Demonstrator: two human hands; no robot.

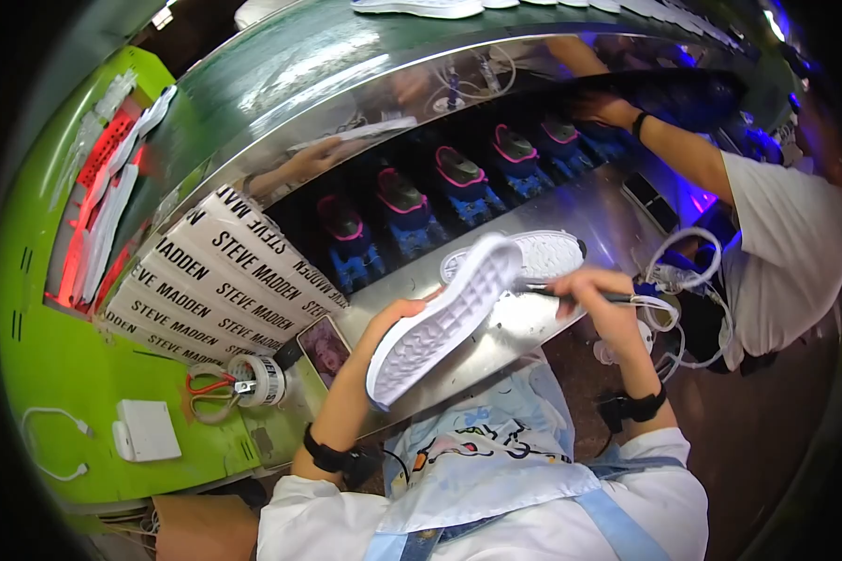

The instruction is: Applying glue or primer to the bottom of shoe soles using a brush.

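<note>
My left hand (398, 318) is closed around the edge of a white shoe sole (430, 327), which is tilted up with its ridged, grid-patterned face showing. A thin, dark-handled tool (617, 297) is gripped in my right hand (597, 292). The tool's tip reaches close to the upper end of the held sole; whether it touches cannot be told, and its exact kind is unclear. Behind the held sole, another white sole (554, 252) lies on the shiny metal table (496, 332), partly hidden by it.
Several dark shoes with pink collars (460, 173) stand in a row beyond the table. A printed box (220, 276), phone (325, 351), tape roll (264, 379) and scissors (210, 385) are at left. White tubing (697, 234) loops at right, near a co-worker's arm (678, 145).
</note>
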